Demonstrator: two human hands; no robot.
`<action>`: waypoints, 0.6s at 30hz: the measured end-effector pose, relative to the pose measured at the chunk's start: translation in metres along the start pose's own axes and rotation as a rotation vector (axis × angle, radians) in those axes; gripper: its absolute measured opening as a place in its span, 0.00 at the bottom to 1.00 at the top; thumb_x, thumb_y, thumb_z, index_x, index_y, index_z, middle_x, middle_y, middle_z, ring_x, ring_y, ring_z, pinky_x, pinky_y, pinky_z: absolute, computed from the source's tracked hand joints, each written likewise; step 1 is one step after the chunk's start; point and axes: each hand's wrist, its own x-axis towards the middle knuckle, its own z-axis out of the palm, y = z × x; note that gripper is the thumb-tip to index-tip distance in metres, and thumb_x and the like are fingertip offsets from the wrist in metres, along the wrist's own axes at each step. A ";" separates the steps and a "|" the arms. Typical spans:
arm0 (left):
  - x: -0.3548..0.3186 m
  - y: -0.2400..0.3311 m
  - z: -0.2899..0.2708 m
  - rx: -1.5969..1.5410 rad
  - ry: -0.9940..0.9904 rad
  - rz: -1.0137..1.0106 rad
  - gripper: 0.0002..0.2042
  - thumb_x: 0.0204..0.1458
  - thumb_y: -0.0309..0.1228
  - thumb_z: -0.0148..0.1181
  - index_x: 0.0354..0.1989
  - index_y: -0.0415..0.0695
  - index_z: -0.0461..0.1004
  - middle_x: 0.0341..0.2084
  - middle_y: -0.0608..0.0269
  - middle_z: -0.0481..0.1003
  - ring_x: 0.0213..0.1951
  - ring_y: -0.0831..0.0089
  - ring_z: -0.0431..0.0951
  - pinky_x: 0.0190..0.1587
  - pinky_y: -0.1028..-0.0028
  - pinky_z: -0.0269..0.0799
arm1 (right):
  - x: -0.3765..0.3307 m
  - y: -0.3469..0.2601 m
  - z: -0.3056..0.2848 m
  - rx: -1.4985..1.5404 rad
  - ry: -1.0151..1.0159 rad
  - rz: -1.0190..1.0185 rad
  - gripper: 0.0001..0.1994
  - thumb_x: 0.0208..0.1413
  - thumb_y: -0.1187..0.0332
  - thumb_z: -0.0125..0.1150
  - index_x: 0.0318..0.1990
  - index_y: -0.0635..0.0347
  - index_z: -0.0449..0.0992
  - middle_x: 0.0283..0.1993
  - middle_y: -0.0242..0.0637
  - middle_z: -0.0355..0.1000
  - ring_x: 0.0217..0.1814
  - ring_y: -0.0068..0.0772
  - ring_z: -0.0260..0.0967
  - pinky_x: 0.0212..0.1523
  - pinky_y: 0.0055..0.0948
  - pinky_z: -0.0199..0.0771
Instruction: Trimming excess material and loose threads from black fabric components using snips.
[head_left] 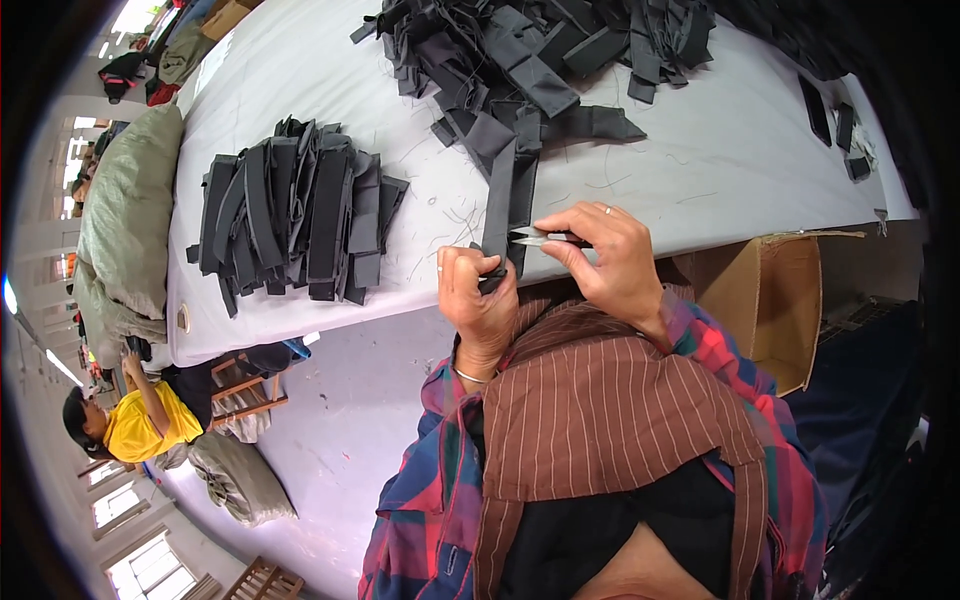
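Right of the stack [300,212], the left hand [474,300] pinches the near end of a dark strip [498,208], which snips [538,238] gripped in the right hand [612,252], farther from the stack, could nick if that pinch slackens or twists.

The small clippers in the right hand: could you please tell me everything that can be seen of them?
The small clippers have short, pointed, silvery blades that look like metal, and a dark grip largely hidden by the right hand. They lie roughly sideways between its thumb and fingers, near the front edge of the white table, tips pointing left toward the dark grey strip held by the left hand. The tips seem slightly parted; whether they touch the strip is unclear.
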 end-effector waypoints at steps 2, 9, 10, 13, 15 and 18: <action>-0.001 0.000 0.000 -0.001 -0.006 -0.002 0.15 0.30 0.12 0.63 0.25 0.41 0.66 0.21 0.59 0.64 0.24 0.64 0.69 0.28 0.72 0.66 | -0.001 -0.002 0.001 -0.005 -0.009 -0.003 0.07 0.47 0.67 0.65 0.34 0.54 0.76 0.29 0.31 0.74 0.30 0.35 0.70 0.31 0.30 0.64; -0.002 0.000 -0.001 0.016 -0.007 0.014 0.15 0.29 0.12 0.62 0.25 0.41 0.66 0.21 0.58 0.64 0.24 0.63 0.68 0.28 0.71 0.65 | -0.002 -0.004 0.000 -0.043 0.022 0.005 0.08 0.46 0.67 0.65 0.34 0.55 0.77 0.30 0.31 0.74 0.31 0.35 0.70 0.33 0.31 0.65; -0.002 0.000 -0.001 0.016 -0.008 0.015 0.15 0.29 0.12 0.62 0.25 0.41 0.65 0.21 0.58 0.64 0.24 0.63 0.68 0.28 0.71 0.65 | -0.002 -0.004 0.001 -0.042 0.021 0.006 0.08 0.46 0.67 0.65 0.34 0.55 0.77 0.30 0.31 0.74 0.31 0.35 0.70 0.33 0.31 0.65; -0.004 0.000 0.001 0.004 -0.011 0.014 0.16 0.29 0.12 0.62 0.25 0.41 0.65 0.21 0.58 0.64 0.25 0.63 0.68 0.28 0.71 0.65 | -0.004 -0.002 0.002 -0.036 0.017 -0.021 0.09 0.45 0.71 0.66 0.36 0.59 0.78 0.28 0.34 0.73 0.28 0.34 0.68 0.32 0.29 0.65; -0.003 0.001 0.000 0.005 -0.010 0.014 0.16 0.29 0.12 0.62 0.25 0.41 0.65 0.21 0.58 0.64 0.25 0.63 0.68 0.28 0.71 0.65 | -0.003 -0.003 0.002 -0.016 0.014 -0.025 0.09 0.45 0.71 0.66 0.36 0.59 0.78 0.28 0.34 0.73 0.29 0.34 0.69 0.32 0.29 0.65; -0.003 0.000 -0.001 -0.011 -0.010 0.022 0.16 0.29 0.12 0.62 0.25 0.41 0.66 0.22 0.58 0.64 0.26 0.63 0.68 0.29 0.70 0.65 | -0.004 -0.004 0.000 0.018 -0.047 0.026 0.09 0.45 0.71 0.66 0.36 0.59 0.78 0.28 0.34 0.73 0.29 0.33 0.69 0.32 0.29 0.65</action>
